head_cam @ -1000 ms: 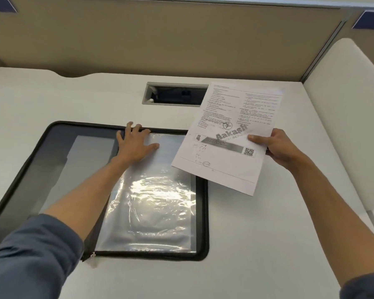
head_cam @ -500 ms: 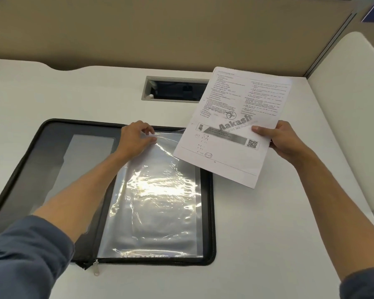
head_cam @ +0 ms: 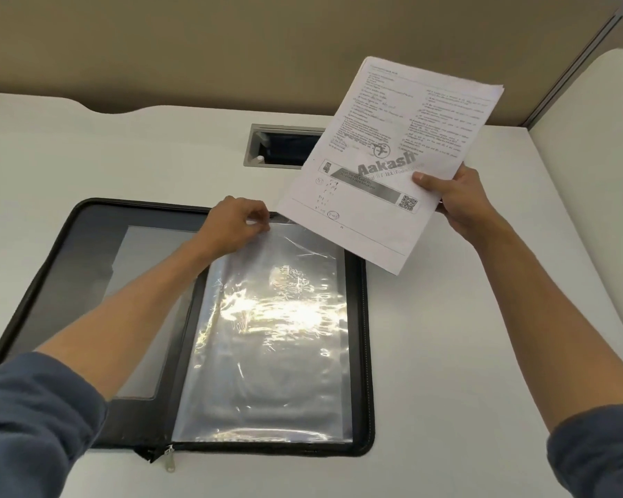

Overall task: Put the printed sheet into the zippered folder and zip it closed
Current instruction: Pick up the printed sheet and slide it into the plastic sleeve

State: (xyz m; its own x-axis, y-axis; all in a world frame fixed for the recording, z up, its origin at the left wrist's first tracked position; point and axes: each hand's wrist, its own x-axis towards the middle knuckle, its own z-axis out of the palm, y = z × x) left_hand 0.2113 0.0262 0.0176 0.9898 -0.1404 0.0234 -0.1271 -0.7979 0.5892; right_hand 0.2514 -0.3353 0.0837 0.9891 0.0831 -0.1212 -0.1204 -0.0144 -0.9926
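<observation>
Both hands are busy over the white desk (head_cam: 87, 167) as I watch from the head camera. I see the left hand (head_cam: 231, 228) at the far edge of the clear plastic sleeve (head_cam: 267, 336), its fingers curled in with thumb and fingertips pinched on the sleeve's top edge, which is lifted slightly there. The right hand (head_cam: 457, 199) holds the printed sheet (head_cam: 385, 156) up in the air, thumb on the printed face and the other fingers behind it, gripping near the sheet's lower right side. That sheet hangs tilted above the folder's far right corner, outside the sleeve. I see the zippered folder (head_cam: 69, 264) lying open and flat on the desk, sleeve on its right half, zipper pull (head_cam: 169, 458) at the near edge. Behind the sheet sits a rectangular cable slot (head_cam: 281, 145) in the desk.
</observation>
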